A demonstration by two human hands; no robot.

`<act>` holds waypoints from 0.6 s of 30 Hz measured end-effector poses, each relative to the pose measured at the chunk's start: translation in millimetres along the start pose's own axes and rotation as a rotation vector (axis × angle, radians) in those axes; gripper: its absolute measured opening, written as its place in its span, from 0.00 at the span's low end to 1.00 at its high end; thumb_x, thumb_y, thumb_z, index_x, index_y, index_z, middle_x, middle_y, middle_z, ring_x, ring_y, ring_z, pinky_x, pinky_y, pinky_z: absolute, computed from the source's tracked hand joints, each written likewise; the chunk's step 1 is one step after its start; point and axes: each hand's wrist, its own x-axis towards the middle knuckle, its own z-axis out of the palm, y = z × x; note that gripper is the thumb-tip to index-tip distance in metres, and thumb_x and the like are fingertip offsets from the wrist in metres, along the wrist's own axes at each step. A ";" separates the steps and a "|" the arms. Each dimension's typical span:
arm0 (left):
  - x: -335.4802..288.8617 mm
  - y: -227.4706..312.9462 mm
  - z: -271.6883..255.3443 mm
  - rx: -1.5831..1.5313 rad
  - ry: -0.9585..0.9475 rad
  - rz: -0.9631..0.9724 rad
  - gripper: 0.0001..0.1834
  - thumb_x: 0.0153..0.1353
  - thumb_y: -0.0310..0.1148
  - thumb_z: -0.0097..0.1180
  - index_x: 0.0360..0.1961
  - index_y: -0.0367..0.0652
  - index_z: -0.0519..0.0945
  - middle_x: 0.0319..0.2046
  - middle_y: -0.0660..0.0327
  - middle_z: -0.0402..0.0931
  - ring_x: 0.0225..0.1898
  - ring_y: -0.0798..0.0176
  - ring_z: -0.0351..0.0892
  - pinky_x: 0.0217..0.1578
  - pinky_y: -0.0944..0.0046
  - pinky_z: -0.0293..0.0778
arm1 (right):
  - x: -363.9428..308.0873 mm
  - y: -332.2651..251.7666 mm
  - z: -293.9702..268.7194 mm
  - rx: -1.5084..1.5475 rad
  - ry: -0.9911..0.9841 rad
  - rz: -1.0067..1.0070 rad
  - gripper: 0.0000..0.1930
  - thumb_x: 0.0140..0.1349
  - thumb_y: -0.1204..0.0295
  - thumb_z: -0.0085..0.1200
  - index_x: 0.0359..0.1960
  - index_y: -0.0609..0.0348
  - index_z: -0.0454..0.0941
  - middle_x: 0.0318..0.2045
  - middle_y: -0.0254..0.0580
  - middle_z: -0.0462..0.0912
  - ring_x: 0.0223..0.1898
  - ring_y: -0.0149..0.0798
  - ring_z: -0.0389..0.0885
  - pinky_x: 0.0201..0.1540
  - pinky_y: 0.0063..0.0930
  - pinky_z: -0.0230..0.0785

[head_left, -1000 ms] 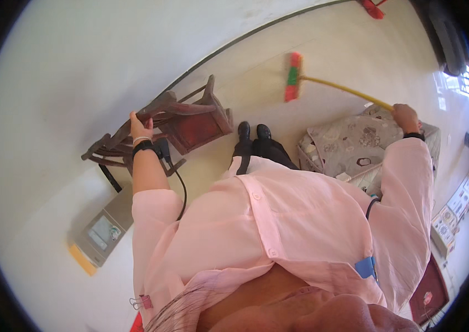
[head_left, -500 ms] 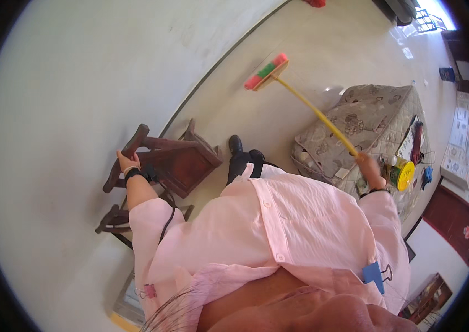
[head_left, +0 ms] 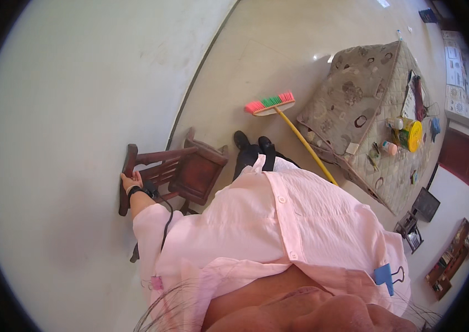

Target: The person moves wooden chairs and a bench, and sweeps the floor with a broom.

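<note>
My left hand (head_left: 131,181) is closed round the top rail of a dark reddish-brown wooden chair (head_left: 198,172), which stands beside the wall on my left. A black strap and cord sit at that wrist. Ahead of my shoes, a broom (head_left: 272,104) with pink and green bristles shows its head turned bristles away from me. Its yellow handle (head_left: 306,143) slants down to the right and vanishes behind my pink shirt. My right hand is out of sight, so its grip on the handle cannot be seen.
A table under a patterned quilted cover (head_left: 350,88) stands on the right, carrying a yellow tub (head_left: 413,136), a pink-bodied bottle (head_left: 389,148) and small items. White cartons (head_left: 458,99) lie beyond it. A pale wall (head_left: 79,110) runs along the left. A wooden shelf (head_left: 454,257) stands lower right.
The broom head has come nearer and turned, with its handle drawn back. My right hand has dropped out of view. The chair, still held, has swung round slightly.
</note>
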 end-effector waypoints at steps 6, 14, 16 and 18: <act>-41.3 -32.4 7.4 0.278 0.078 0.013 0.32 0.49 0.49 0.48 0.44 0.32 0.58 0.30 0.55 0.65 0.32 0.60 0.69 0.31 0.61 0.74 | -12.9 -12.0 73.4 0.259 -0.039 0.185 0.15 0.51 0.62 0.41 0.35 0.59 0.72 0.20 0.48 0.73 0.23 0.45 0.72 0.25 0.35 0.63; -96.8 -58.9 40.7 1.041 -0.461 -0.057 0.16 0.51 0.43 0.47 0.31 0.40 0.66 0.22 0.59 0.68 0.23 0.62 0.71 0.24 0.66 0.71 | 52.5 -49.0 82.7 0.500 -0.013 0.212 0.15 0.53 0.63 0.40 0.34 0.60 0.71 0.16 0.44 0.71 0.18 0.39 0.71 0.19 0.32 0.62; -117.0 -58.8 56.6 1.070 -0.502 -0.024 0.14 0.51 0.41 0.46 0.31 0.41 0.66 0.22 0.59 0.68 0.23 0.63 0.71 0.23 0.67 0.71 | 90.0 -63.3 75.3 0.550 0.001 0.204 0.14 0.53 0.63 0.40 0.34 0.61 0.71 0.14 0.43 0.71 0.17 0.38 0.71 0.18 0.32 0.62; -159.6 -58.5 84.9 1.146 -0.565 0.142 0.14 0.51 0.39 0.45 0.33 0.40 0.66 0.22 0.59 0.68 0.23 0.63 0.71 0.23 0.67 0.71 | 134.2 -72.8 65.2 0.632 0.040 0.188 0.14 0.54 0.64 0.40 0.34 0.61 0.71 0.13 0.42 0.70 0.16 0.36 0.71 0.16 0.31 0.62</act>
